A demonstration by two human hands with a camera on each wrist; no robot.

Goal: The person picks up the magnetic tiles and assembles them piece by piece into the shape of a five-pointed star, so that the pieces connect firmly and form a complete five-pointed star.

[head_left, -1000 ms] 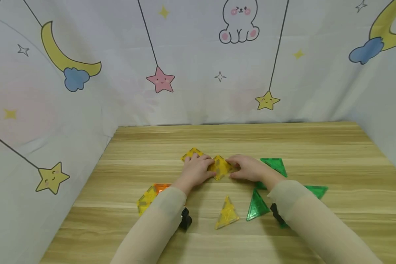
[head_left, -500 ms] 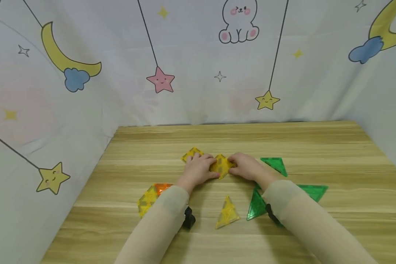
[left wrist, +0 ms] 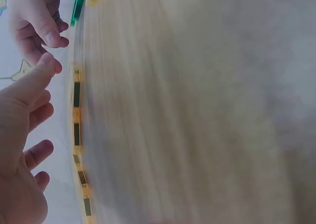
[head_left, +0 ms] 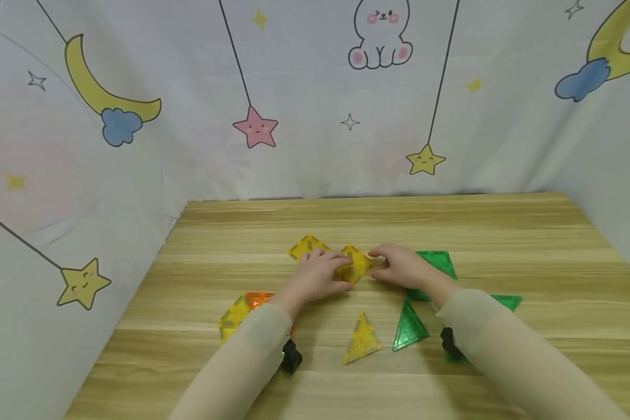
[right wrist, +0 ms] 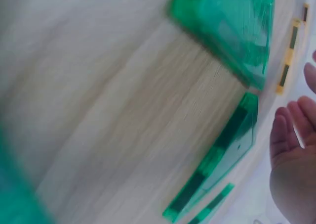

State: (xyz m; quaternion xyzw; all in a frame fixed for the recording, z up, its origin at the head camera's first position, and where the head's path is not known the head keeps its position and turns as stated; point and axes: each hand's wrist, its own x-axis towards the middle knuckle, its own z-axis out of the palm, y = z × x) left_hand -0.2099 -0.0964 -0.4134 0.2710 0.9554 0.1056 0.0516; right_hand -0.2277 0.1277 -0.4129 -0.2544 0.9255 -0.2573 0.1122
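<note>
In the head view, a translucent yellow magnetic tile lies flat near the middle of the table, its left part under my left hand. My left fingers are relaxed and spread over it; the left wrist view shows that hand raised above the row of yellow tile edges. To the tile's right, my right hand has its thumb and forefinger parted close to the right corner, gripping nothing. Another yellow diamond shape lies just left and behind. A yellow triangle tile lies nearer the front.
Around my right arm lie green tiles: a triangle, a larger piece and a tip showing beyond the sleeve. Left of my left forearm are yellow tiles with an orange one. A printed curtain hangs behind the table.
My hands have let go of the yellow tile, which shifted slightly right and away. The right hand has drawn back to the right, and the left hand has lifted over the tile.
</note>
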